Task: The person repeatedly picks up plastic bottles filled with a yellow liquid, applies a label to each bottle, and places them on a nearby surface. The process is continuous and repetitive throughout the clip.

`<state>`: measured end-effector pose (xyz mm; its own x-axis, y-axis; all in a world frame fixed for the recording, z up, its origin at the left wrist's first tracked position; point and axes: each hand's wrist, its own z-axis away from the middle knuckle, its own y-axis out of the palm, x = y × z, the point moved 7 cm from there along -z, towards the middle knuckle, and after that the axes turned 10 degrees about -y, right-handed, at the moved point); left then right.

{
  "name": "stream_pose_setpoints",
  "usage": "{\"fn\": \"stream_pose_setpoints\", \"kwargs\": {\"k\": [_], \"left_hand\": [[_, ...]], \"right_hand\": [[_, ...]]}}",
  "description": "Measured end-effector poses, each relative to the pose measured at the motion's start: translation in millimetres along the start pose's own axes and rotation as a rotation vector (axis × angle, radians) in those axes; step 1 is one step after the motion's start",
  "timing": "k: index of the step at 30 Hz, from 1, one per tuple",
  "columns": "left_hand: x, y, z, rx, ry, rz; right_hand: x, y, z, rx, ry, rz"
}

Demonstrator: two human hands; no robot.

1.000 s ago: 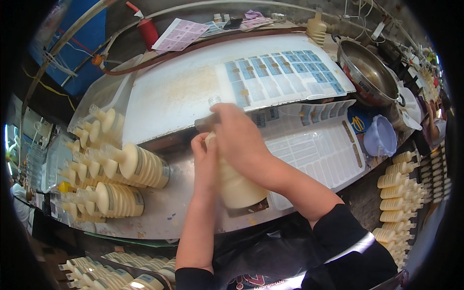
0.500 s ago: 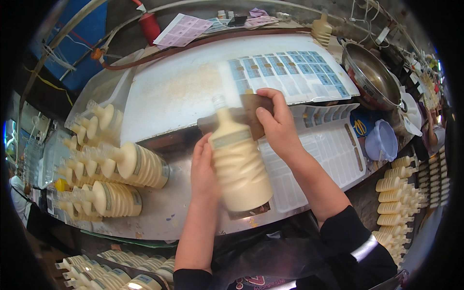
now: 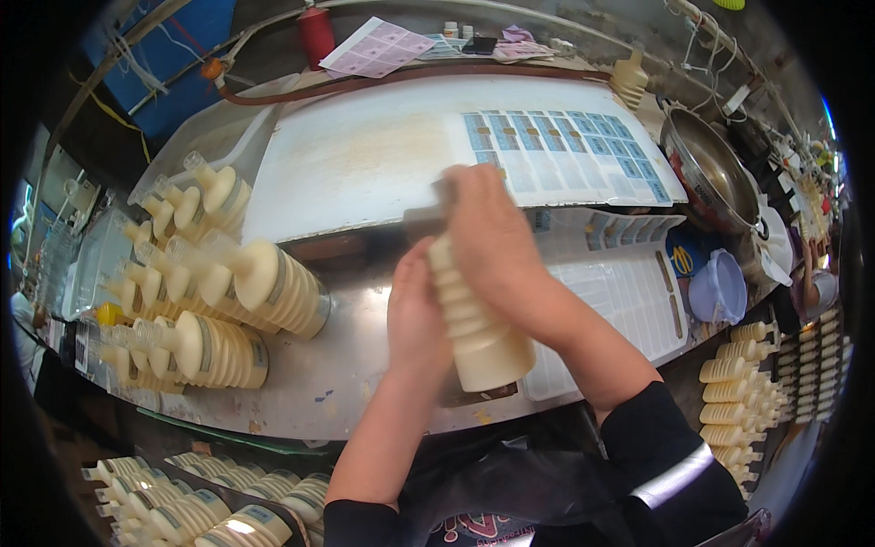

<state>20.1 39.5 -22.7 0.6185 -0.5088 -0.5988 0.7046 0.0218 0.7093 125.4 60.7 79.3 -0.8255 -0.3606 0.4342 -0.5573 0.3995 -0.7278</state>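
A cream-coloured ribbed bottle (image 3: 489, 354) stands, slightly tilted, near the front edge of the metal table. My left hand (image 3: 419, 305) grips its left side. My right hand (image 3: 497, 232) is pressed over the bottle's upper part, with a brown cloth-like piece (image 3: 425, 215) partly showing beneath and beside its fingers. The fingers of that hand are blurred by motion. Between them, my hands hide the bottle's neck and shoulder.
Filled cream bottles (image 3: 287, 296) crowd the table's left side. A white board (image 3: 365, 155) carries rows of blue labels (image 3: 556, 137); a clear label sheet (image 3: 602, 301) lies right. Beyond are a metal pan (image 3: 711, 164) and a purple bucket (image 3: 718, 287). More bottles (image 3: 729, 392) stand at lower right.
My right hand has moved left and across the bottle, turning to cover its upper part. The bottle is rotated, its front label no longer visible. The head view has shifted slightly.
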Motion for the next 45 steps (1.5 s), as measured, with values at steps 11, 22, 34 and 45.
{"fn": "stream_pose_setpoints", "kwargs": {"k": [11,22,34,45], "left_hand": [[-6,5,2,-0.067,0.03,-0.188],[-2,-18,-22,-0.093,0.146,-0.444],[12,0,49,-0.163,0.393,-1.347],[16,13,63,-0.196,0.392,-1.283]], "right_hand": [[-1,7,6,0.0,-0.035,-0.089],[-98,2,43,-0.264,0.016,-0.243],[-92,2,46,-0.304,0.051,-0.312],[-34,-7,18,-0.146,0.06,-0.289]]}}
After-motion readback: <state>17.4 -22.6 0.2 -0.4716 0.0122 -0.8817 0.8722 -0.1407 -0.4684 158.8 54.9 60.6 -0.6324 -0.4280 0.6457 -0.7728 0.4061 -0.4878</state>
